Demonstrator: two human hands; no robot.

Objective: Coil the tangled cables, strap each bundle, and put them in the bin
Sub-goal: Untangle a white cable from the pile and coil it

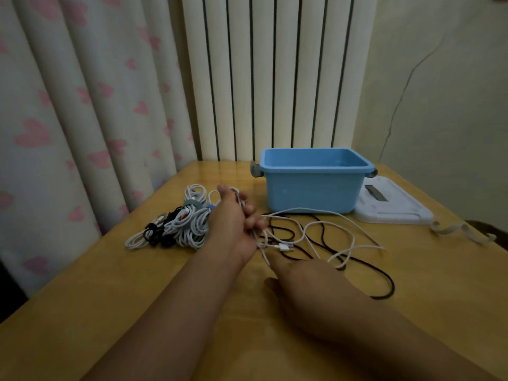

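No readable text, label or number shows anywhere.

I am curling my left hand [236, 218] mid-frame, palm up; my right hand [299, 281] is lying flatter, lower right.

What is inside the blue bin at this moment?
No cables show inside the blue bin; only its bare blue inner walls are visible. Its near wall hides the floor, so the bottom cannot be checked.

I am at home, in a lived-in room: a curtain [82, 111] with pink hearts hangs at ten o'clock, a white radiator [275, 78] at twelve, behind my wooden table [165, 298].
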